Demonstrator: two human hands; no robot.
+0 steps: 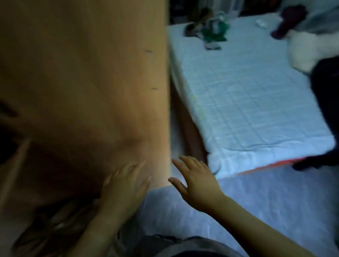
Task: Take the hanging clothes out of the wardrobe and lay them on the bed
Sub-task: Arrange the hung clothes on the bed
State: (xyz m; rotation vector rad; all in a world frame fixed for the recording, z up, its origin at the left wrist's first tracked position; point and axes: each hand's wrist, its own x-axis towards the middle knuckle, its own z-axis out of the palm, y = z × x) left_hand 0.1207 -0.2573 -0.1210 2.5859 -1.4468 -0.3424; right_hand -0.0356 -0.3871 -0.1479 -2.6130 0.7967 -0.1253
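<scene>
The wardrobe's tan wooden side panel (79, 74) fills the left of the blurred view. My left hand (123, 187) lies against its lower corner with fingers straight, holding nothing. My right hand (196, 181) hovers just right of the panel's edge, fingers spread and empty. The bed (254, 97), under a pale blue checked sheet, stretches to the upper right. On it lie a green and white pile of clothes (212, 29), a dark maroon garment (288, 20), a cream garment (314, 49) and a black garment (334, 109) hanging over the foot. No hanging clothes are visible.
A pale floor (258, 207) runs between me and the bed. A narrow gap separates the wardrobe from the bed's brown frame (190, 135). Patterned fabric (57, 226) lies low at the left beside the wardrobe. An orange-red strip (268, 166) shows at the mattress foot.
</scene>
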